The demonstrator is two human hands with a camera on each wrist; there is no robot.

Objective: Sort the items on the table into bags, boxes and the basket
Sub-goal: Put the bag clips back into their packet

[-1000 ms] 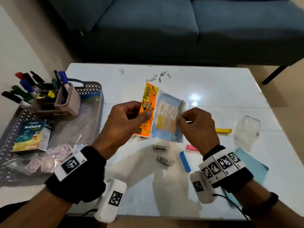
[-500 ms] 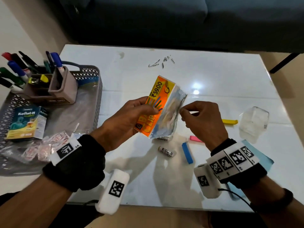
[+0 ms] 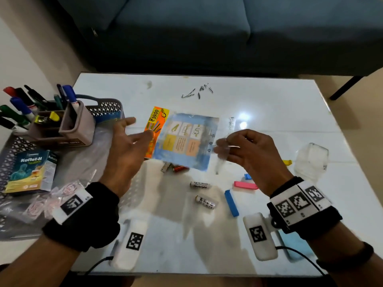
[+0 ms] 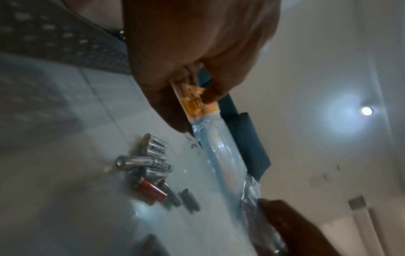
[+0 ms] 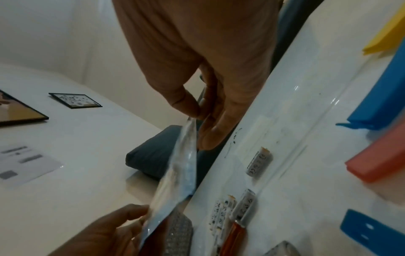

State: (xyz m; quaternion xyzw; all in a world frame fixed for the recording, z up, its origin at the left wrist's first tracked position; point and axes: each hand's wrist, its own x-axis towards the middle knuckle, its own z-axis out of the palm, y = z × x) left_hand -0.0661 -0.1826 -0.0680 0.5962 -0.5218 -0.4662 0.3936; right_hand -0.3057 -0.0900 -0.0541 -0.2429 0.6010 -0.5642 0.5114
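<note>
Both hands are pinching the clip packet (image 3: 182,139) above the worktop (image 3: 269,112): left hand (image 3: 126,146) on its orange edge, right hand (image 3: 246,150) on the clear flap, seemingly opening it. Next, probably loading the loose clips (image 3: 231,201).

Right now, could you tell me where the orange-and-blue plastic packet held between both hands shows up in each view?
Head: orange-and-blue plastic packet mid-frame, above the table.
Left wrist: edge-on, running from top centre to lower right.
Right wrist: edge-on, centre to lower left.
Shared landmark: the loose batteries beneath it.
</note>
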